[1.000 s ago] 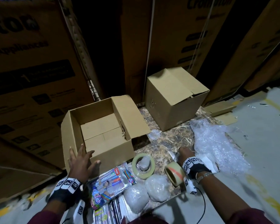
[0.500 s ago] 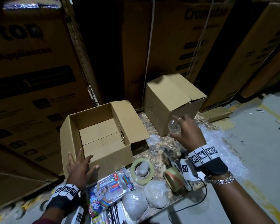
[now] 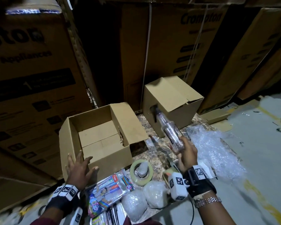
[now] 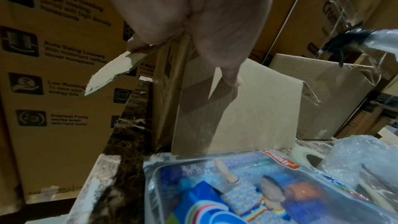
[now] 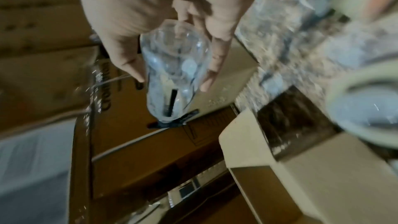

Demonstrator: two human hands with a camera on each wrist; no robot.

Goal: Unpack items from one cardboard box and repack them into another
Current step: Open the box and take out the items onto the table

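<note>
A: Bottle (image 3: pixel 172 135) first. Clear plastic, black spray top, held in the right hand (image 3: pixel 186 154) up off the floor, tilted so the top points away toward the closed box (image 3: pixel 172 101).

B: Grip?

A: Fingers (image 5: pixel 213 60) and thumb are curled round the lower part of the bottle, thumb on one side, fingers on the other. The wrist view is blurred but confirms this.

B: Left hand (image 3: pixel 80 169)?

A: Fingers spread and straight, resting on the near corner of the open box (image 3: pixel 104 153). The thumb lies against the front wall. The left wrist view shows fingers over the top edge, touching the torn near flap (image 4: pixel 112 71). Palm side is not visible, so how firmly it presses cannot be told.

B: State of the open box?

A: Upright on the marble slab (image 3: pixel 154 135), right flap standing open, only its bottom flaps showing inside. The closed box stands behind and to the right, apart from it.

B: Loose items?

A: Toy pack (image 3: pixel 107 192) just below the left hand, near the front wall of the open box. Tape roll (image 3: pixel 141 172) flat on the slab with a small wrapped lump in its hole. Two wrapped bundles (image 3: pixel 144 200) nearer the person, side by side. Bubble wrap (image 3: pixel 217 151) lies right of the right hand. Tall printed cartons (image 3: pixel 31 70) stand behind everything.
</note>
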